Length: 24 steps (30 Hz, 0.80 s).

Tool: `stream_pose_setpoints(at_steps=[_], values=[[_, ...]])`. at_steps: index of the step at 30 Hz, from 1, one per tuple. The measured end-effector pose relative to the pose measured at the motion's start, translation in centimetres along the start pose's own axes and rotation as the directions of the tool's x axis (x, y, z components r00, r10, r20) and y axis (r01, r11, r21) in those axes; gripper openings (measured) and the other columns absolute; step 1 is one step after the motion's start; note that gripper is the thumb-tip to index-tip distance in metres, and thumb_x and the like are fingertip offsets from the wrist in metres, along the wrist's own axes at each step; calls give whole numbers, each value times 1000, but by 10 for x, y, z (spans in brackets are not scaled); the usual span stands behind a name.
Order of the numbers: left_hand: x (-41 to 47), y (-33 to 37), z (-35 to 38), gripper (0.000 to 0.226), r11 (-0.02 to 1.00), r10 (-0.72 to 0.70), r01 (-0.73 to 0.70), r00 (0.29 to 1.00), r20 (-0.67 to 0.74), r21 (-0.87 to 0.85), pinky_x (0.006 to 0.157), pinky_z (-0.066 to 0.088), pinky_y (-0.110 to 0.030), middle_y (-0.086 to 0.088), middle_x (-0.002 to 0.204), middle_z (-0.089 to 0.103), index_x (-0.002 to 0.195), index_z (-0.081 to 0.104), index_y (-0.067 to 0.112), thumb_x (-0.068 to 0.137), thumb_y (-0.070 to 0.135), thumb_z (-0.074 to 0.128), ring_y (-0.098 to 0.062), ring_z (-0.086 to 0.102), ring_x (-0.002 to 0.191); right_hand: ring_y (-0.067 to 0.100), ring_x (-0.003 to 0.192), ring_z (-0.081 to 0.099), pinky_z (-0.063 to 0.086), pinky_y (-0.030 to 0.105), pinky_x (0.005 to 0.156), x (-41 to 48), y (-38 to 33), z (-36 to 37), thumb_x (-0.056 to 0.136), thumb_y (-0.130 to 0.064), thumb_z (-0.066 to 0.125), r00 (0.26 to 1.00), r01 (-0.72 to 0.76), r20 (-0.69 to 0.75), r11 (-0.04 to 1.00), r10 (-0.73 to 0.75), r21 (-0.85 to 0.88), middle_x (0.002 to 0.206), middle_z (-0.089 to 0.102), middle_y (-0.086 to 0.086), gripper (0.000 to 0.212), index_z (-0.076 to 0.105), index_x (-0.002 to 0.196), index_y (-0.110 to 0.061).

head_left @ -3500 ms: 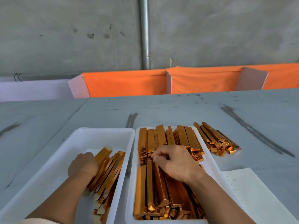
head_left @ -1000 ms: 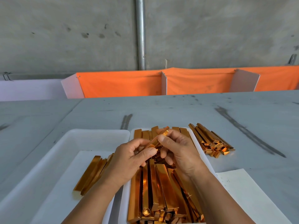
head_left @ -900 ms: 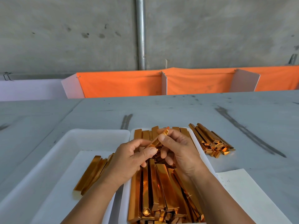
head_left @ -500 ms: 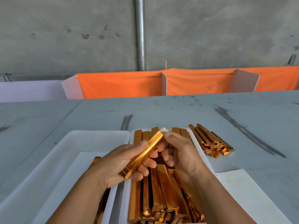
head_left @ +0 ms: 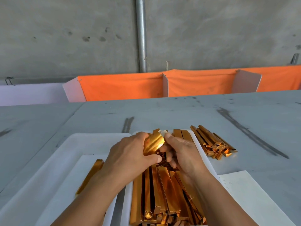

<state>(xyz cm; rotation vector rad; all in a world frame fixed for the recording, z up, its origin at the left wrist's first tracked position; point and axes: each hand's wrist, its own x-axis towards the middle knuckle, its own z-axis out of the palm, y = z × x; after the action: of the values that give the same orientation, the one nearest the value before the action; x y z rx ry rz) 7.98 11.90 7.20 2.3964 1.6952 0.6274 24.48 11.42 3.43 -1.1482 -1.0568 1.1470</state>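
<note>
Head view: both my forearms reach forward over the right tray [head_left: 205,158] of gold strips [head_left: 164,193]. My left hand [head_left: 130,156] curls its fingers and thumb round one gold piece [head_left: 153,144]; my right hand [head_left: 182,154] pinches its far edge, thumb on top, knuckles facing me.

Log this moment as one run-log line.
left hand: grips gold foil piece | right hand: pinches same piece | place: over right tray of gold sticks | left tray: few sticks
</note>
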Motion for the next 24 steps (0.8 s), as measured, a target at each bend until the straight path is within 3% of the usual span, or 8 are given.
stream_pose_setpoints(at_steps=[4, 9, 13, 19, 22, 24], values=[[4, -5, 16, 33, 1000, 15, -15, 999, -45, 7, 53, 33, -19, 14, 76, 53, 97, 47, 34, 85, 64, 53, -3, 54, 66, 11, 39, 42, 38, 20, 42, 0, 1, 0, 94, -48, 59, 1000, 23, 9, 1000, -23, -20, 55, 61, 1, 45, 72, 73, -10], [-1, -15, 40, 38, 998, 53, -49, 993, -110, 37, 50, 31, -16, 16, 74, 46, 93, 33, 36, 84, 70, 47, 1, 48, 62, 11, 39, 43, 39, 20, 42, 1, 1, 2, 91, -50, 60, 999, 38, 21, 999, -37, -25, 57, 62, 4, 44, 73, 71, -13], [2, -19, 49, 30, 997, 64, -57, 983, -169, 46, 49, 27, -12, 16, 74, 43, 97, 26, 37, 91, 62, 41, 3, 45, 60, 11, 40, 43, 39, 20, 42, 0, 2, 3, 94, -49, 57, 998, 52, 34, 998, -51, -42, 61, 64, 5, 45, 73, 74, -12], [6, -24, 52, 36, 999, 30, -23, 980, -196, 38, 47, 26, -10, 17, 71, 45, 110, 38, 32, 90, 62, 41, 2, 47, 57, 9, 41, 47, 39, 19, 39, 0, 0, 3, 95, -29, 62, 980, 166, -97, 984, -172, -66, 62, 63, 7, 14, 69, 90, -18], [8, -26, 56, 52, 999, 10, -2, 977, -215, 33, 54, 35, -9, 15, 90, 55, 129, 36, 29, 89, 63, 41, -4, 57, 72, 5, 45, 51, 40, 15, 43, -1, 2, 5, 93, -20, 65, 963, 230, -124, 969, -239, -86, 64, 64, 4, 6, 70, 91, -20], [8, -27, 58, 63, 1000, 12, -11, 975, -220, 7, 66, 49, -17, 9, 110, 61, 140, 27, 30, 88, 64, 41, -8, 64, 90, 0, 49, 53, 42, 13, 46, -1, 5, 6, 93, -18, 65, 956, 247, -134, 962, -261, -116, 60, 62, -8, 10, 72, 92, -24]])
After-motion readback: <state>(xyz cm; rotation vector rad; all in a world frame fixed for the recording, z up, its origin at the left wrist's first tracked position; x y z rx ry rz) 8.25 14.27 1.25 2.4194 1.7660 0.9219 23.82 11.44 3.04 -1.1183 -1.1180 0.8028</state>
